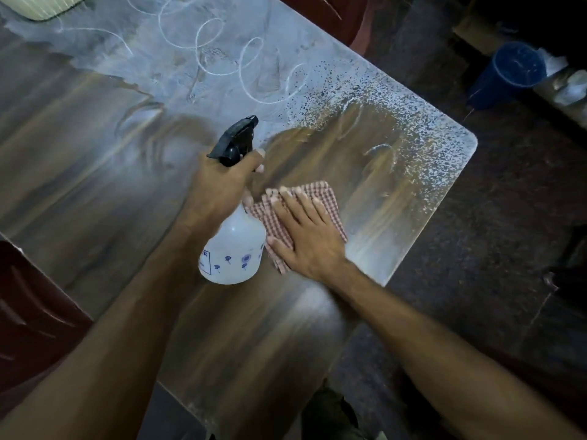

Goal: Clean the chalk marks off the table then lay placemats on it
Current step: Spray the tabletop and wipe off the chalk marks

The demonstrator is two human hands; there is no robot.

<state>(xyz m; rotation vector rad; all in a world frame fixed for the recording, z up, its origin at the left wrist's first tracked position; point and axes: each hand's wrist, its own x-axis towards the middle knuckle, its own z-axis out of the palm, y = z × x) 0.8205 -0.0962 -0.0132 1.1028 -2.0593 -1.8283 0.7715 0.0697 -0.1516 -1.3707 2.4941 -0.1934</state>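
Two hands working: left hand point(222, 182) gripping spray bottle point(233, 246) by its neck, right hand point(306, 235) pressing flat-fingered on soft, limp checked cloth point(320, 198) atop wet table point(95, 173); chalk marks point(254, 61) lying beyond.

It looks like a simple dining place at home. There is a wood-pattern table point(95, 185), dark red plastic chairs point(35, 312), a speckled stone floor point(476, 281) and a blue bucket point(508, 74).

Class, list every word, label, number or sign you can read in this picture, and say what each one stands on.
"R": last letter of a boxed blue label on the translucent white plastic spray bottle; the rest is hidden by the arm.
Smaller print under it: too blurred to read.
White chalk marks on the table: loops, not letters.
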